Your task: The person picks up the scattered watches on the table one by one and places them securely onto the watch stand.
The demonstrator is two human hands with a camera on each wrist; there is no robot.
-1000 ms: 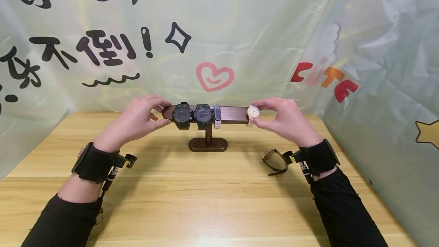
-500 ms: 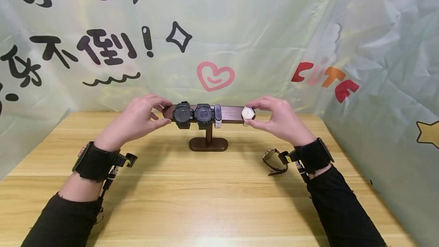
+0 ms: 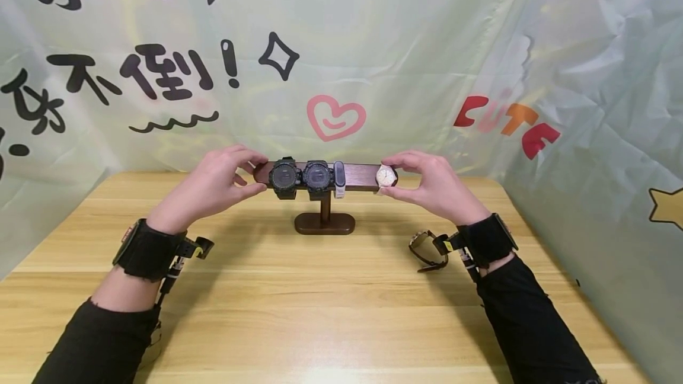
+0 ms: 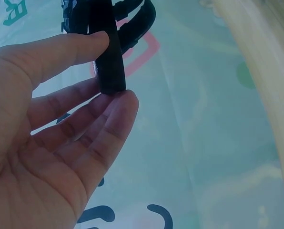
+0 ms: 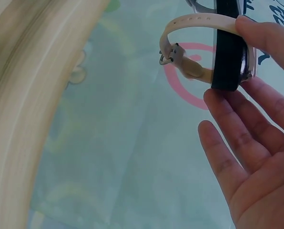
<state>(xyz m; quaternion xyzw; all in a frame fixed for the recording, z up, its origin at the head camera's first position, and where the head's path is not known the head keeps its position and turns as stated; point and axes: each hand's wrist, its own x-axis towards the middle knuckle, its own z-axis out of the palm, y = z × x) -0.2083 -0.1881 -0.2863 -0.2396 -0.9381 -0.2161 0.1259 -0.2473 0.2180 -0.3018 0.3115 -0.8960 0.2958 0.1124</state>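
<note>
A dark wooden watch stand (image 3: 361,177) stands near the back of the table. My left hand (image 3: 210,188) pinches the left end of its bar (image 4: 111,69) between thumb and fingers. On the right end of the bar sits a white-strapped wristwatch (image 3: 386,176); my right hand (image 3: 429,185) pinches it above and below the dial. Its buckled strap (image 5: 194,21) loops behind the bar in the right wrist view, the thumb on the strap. Two black sports watches (image 3: 284,176) and a fitness band (image 3: 339,175) with a pale strap hang left of the middle.
Another wristwatch (image 3: 430,266) with a dark strap lies on its side on the wooden table (image 3: 320,301), close to the right wrist's camera mount (image 3: 445,245). A printed cloth (image 3: 416,76) hangs right behind the stand and along the right side.
My right hand has slid the white-strapped watch a little left along the bar, then held it there. My left hand has kept its grip on the other end.
</note>
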